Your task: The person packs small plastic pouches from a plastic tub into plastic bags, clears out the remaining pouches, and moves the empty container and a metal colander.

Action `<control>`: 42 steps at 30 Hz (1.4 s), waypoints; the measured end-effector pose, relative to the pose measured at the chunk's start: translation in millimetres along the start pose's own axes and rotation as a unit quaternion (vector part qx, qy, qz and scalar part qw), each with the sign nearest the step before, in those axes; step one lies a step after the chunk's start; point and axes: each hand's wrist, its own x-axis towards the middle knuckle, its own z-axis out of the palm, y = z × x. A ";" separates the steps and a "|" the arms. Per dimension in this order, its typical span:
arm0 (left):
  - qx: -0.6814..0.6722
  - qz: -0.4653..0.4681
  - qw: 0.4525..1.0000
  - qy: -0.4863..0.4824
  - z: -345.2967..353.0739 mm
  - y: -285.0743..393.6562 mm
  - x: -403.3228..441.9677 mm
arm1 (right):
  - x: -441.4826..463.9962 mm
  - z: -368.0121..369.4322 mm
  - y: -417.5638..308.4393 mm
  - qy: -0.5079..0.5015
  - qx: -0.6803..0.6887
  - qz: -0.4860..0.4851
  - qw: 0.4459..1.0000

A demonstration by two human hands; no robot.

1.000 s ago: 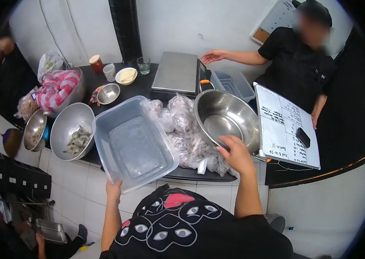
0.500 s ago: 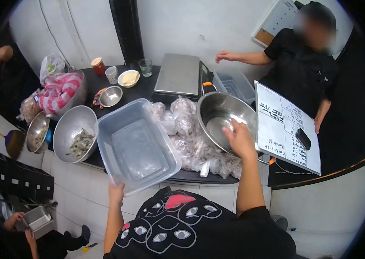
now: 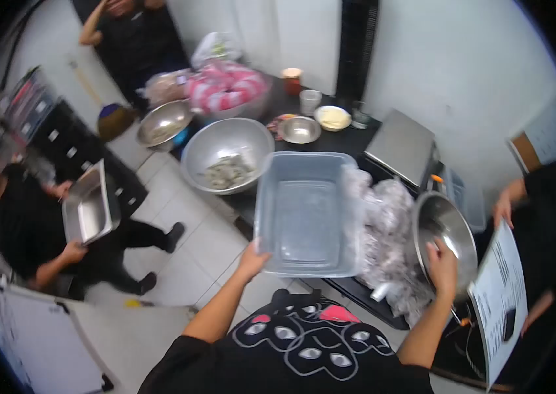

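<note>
My left hand (image 3: 253, 261) grips the near left corner of a translucent plastic bin (image 3: 307, 217) with nothing inside. The bin overhangs the table's front edge. My right hand (image 3: 444, 266) is over the near left part of a large steel pot (image 3: 467, 253) with orange-covered handles; its thumb and a finger look apart, though blurred, and I see nothing in it. Between bin and pot lie several knotted clear plastic bags (image 3: 386, 220), their contents unclear. Left of the bin stands a big metal bowl (image 3: 196, 161) holding what look like raw shrimp (image 3: 228, 172).
A scale (image 3: 400, 146) stands behind the bags. Small bowls, cups and a red-and-white striped bag (image 3: 225, 88) line the back. At right a person holds a whiteboard (image 3: 501, 295). At left another person carries a steel pan (image 3: 90, 207); a third stands at the far left.
My view has turned left, bringing the person with the steel pan fully into sight. The bin now sits straighter, still in my left hand. My right hand remains at the pot.
</note>
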 end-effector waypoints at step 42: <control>-0.110 -0.016 0.993 -0.046 -11.3 28.7 -19.3 | -40.7 -5.2 43.3 0.042 0.026 0.007 0.999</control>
